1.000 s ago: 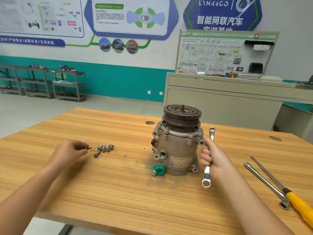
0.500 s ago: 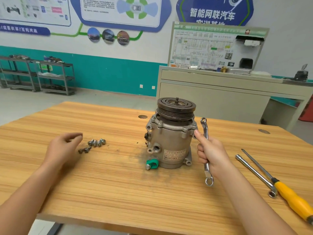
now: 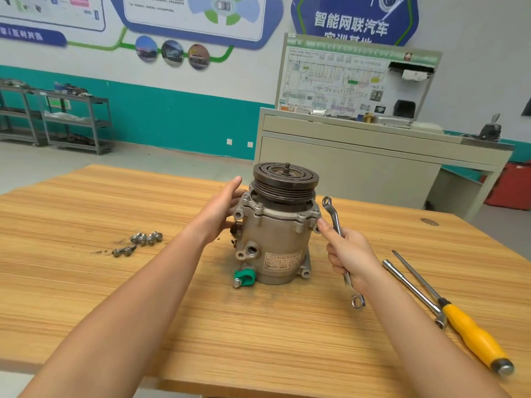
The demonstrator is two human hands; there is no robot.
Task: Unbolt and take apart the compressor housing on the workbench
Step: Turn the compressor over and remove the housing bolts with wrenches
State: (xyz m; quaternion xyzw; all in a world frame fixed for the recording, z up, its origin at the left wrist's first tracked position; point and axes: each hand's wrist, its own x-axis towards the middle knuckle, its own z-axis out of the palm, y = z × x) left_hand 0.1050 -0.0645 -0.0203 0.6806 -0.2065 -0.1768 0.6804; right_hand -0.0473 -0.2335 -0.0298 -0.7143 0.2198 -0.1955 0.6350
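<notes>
Bench (image 3: pixel 201 326): wood-grain top, both forearms reach out over it.

Nearest, R side: screwdriver (image 3: pixel 471 337), yellow handle twd me, shaft pointing away. Just L of it, almost parallel, a long steel socket bar (image 3: pixel 411 288); its near end lies close to the handle, contact unclear.

R hand (image 3: pixel 349 254): fingers curled round the mid-shank of a double ring spanner (image 3: pixel 334 221). Spanner nearly upright, one ring end above the fist, the other below it. Thumb is stretched fwd, tip on the housing flange on the compressor's R side.

Compressor (image 3: pixel 275 234): stands upright at bench centre, between my hands, label facing me. Green cap (image 3: pixel 244 277) at its base, front L.

Loose bolts (image 3: pixel 140 242): small cluster lying on the bench, well L of the compressor, apart from both hands.

L hand (image 3: pixel 221 211): fingers straight, nothing gripped, palm laid against the upper L side of the housing by the flange.

Pulley (image 3: pixel 286 179): dark, grooved, sits on top of the compressor, stub shaft pointing up.

Beyond bench: grey cabinet (image 3: pixel 344 168) w/ wiring-diagram board (image 3: pixel 344 81) on top. Far L, metal racks (image 3: pixel 77 122) along a teal-and-white wall.
</notes>
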